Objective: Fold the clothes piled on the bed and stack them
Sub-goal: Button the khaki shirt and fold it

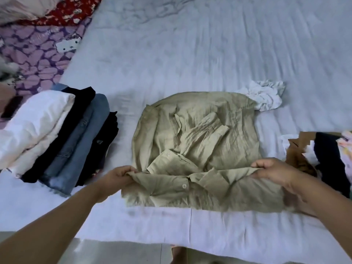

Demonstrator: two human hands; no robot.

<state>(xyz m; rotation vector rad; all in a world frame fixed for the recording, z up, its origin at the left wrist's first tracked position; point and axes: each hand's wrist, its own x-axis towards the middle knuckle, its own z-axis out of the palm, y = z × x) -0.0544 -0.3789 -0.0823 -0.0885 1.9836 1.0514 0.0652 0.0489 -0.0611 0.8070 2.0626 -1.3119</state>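
The left hand [119,175] pinched the near-left edge of the olive button-up shirt [198,149], fingers curled into the cloth; the right hand [274,169] pinched the near-right edge likewise, both lifting that fold slightly. The shirt lay partly folded, sleeves crossed over its middle, on the white bedsheet [209,54]. A crumpled white garment [264,96] touched its far-right corner. To the left sat the stack of folded clothes [57,138]; unfolded clothes [327,155] lay at the right edge.
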